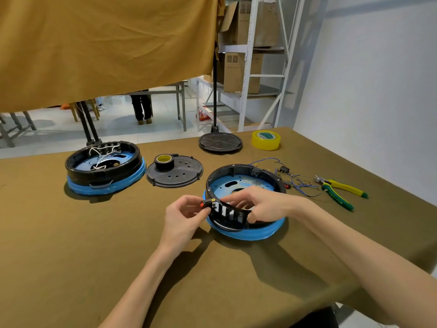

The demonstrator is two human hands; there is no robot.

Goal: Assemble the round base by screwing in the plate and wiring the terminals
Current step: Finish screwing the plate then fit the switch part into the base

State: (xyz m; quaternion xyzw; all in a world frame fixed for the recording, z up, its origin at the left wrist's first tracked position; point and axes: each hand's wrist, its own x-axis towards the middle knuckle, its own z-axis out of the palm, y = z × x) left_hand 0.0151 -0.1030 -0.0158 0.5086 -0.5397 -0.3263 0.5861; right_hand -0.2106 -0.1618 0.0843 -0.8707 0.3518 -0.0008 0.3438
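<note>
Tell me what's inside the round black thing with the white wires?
Inside the far round base you can see tangled white wires over a blue floor with a dark hole in the middle. The near wall hides the front of the floor, so anything lying there can't be seen.

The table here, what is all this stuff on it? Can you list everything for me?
Round base: 1, black and blue, near centre
Curved slotted panel: 1, black, held over it
Wired base: 1, black and blue, left
Perforated plate: 1, black, middle
Tape roll: 1, black, on plate
Ribbed disc: 1, black, far
Yellow tape: 1, far right
Loose wires: several, blue, right
Pliers: 1, yellow-green, right
Left hand: pinches small switch
Right hand: grips panel
</note>
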